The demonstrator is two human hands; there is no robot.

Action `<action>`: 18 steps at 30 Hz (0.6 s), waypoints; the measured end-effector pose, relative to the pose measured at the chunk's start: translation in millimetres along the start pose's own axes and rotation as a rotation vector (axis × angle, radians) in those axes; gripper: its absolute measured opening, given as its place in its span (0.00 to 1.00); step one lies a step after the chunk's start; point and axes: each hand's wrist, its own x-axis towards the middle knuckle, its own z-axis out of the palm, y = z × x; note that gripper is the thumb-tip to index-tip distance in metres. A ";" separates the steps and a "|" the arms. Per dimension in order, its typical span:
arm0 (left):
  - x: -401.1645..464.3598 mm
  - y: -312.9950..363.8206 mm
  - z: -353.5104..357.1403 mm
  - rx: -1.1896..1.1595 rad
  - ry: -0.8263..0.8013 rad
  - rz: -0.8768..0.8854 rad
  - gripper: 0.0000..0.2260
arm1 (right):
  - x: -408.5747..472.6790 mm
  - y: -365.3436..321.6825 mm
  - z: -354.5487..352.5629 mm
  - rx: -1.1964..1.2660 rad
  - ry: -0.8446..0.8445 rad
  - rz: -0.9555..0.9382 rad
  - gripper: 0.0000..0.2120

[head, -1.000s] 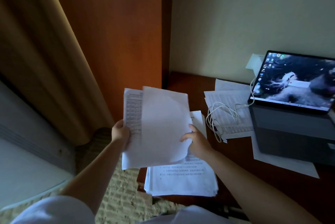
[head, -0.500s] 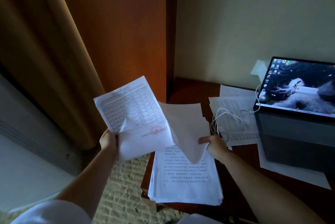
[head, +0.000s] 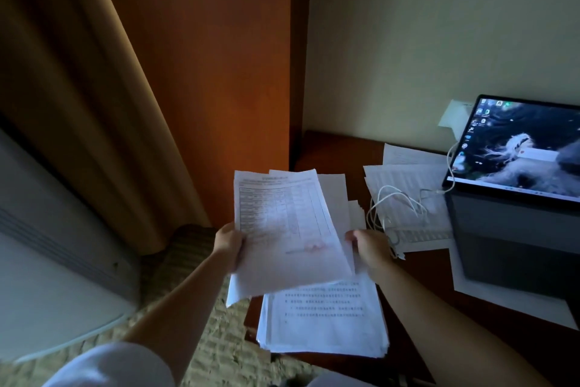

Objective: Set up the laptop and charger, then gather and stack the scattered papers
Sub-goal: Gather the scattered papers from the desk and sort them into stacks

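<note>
I hold a few loose sheets (head: pixel 288 229) in the air above the table's left end, a printed table form on top. My left hand (head: pixel 229 244) grips their left edge and my right hand (head: pixel 368 250) grips their right edge. Under them a thick stack of printed papers (head: pixel 323 320) lies on the dark wooden table (head: pixel 332 148). The open laptop (head: pixel 514 195) stands at the right with its screen lit. A white charger cable (head: pixel 395 201) coils over more sheets (head: pixel 405 186) and runs to the laptop's left side. Another sheet (head: pixel 502 299) lies under the laptop.
A wooden panel (head: pixel 219 73) and a tan curtain (head: pixel 78 88) rise at the left. A white appliance (head: pixel 47 261) stands on the patterned carpet (head: pixel 194 261) at lower left. A white wall socket (head: pixel 455 117) sits behind the laptop.
The two hands, held apart with separate sheets half a second ago, have come together. The printed form now lies on top of the other sheet, held by both hands.
</note>
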 end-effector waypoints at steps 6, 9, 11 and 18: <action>10.9 1.7 20.3 0.206 -0.031 0.071 0.12 | 9.4 2.0 18.1 -0.171 0.057 -0.066 0.21; 19.5 4.9 29.9 0.252 -0.004 0.108 0.07 | 17.8 6.0 24.8 -0.307 -0.048 -0.143 0.17; 26.5 5.3 37.0 0.230 -0.012 0.086 0.05 | 20.0 5.2 29.5 -0.349 -0.085 -0.155 0.15; 20.7 18.2 54.6 0.156 0.093 0.373 0.08 | 13.1 -14.8 39.6 -0.195 -0.036 -0.198 0.16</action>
